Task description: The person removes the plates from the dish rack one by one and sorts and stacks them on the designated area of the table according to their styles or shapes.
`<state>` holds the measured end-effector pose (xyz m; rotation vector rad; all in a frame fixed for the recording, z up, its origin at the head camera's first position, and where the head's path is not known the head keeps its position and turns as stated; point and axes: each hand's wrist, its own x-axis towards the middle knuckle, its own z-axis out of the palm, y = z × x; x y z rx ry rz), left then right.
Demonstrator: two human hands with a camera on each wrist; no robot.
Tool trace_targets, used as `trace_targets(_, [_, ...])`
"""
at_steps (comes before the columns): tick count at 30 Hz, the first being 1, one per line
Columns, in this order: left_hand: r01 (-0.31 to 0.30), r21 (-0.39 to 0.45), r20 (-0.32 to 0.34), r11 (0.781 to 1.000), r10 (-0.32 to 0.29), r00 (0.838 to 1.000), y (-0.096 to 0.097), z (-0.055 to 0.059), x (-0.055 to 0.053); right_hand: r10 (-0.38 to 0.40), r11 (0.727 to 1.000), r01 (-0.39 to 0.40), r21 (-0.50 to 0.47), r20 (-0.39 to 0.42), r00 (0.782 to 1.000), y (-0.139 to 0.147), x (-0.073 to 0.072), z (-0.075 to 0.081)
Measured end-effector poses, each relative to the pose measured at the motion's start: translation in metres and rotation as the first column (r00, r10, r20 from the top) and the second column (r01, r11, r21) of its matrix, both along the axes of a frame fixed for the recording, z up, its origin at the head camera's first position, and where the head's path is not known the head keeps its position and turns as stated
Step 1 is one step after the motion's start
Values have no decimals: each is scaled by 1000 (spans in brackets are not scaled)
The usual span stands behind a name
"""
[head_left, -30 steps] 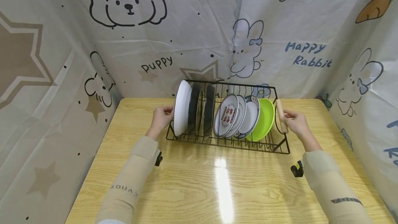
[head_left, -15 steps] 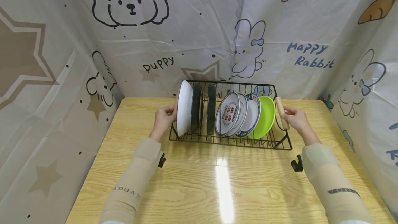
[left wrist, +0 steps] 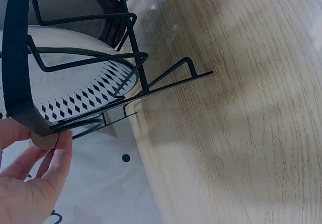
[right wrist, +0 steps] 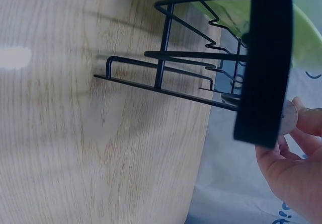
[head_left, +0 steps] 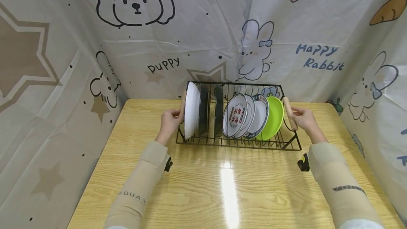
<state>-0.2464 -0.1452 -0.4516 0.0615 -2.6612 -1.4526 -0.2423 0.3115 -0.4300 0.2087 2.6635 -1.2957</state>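
Observation:
Both hands hold a black wire dish rack (left wrist: 16,58) by its ends. In the head view my left hand (head_left: 169,124) grips the left wooden handle (head_left: 182,105), thumb and fingers round it. My right hand (head_left: 306,121) grips the right wooden handle (head_left: 290,114). Dishes stand on edge in the rack: a white bowl (head_left: 191,112) at the left, black plates (head_left: 218,112), a white plate with red characters (head_left: 236,116), a blue-rimmed plate (head_left: 259,116) and a green plate (head_left: 271,119). The left wrist view shows the bowl's diamond-patterned rim behind the wires.
The rack is over the back of a wood-grain table (head_left: 190,186), near its far edge. A printed cloth (head_left: 143,45) with cartoon animals rises behind and at both sides. Each wrist wears a small black device (head_left: 304,163).
The rack has turned slightly: its right end has gone back, its left end a little nearer and rightward. Both hands have kept their grip. The head view has shifted slightly.

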Motion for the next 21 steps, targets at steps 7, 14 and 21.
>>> trace_targets(7, [-6, 14, 5, 1000, 5, 1000, 2, 0, 1, -12, 1000, 13, -22, 30, 999, -1, -3, 2])
trace_targets(14, [-22, 15, -25, 1000, 22, 999, 5, -2, 1, -29, 999, 30, -19, 42, 999, -1, -7, 2])
trace_targets(21, [-23, 14, -30, 1000, 23, 999, 7, -2, 1, -39, 999, 40, -25, 49, 998, -1, -10, 3])
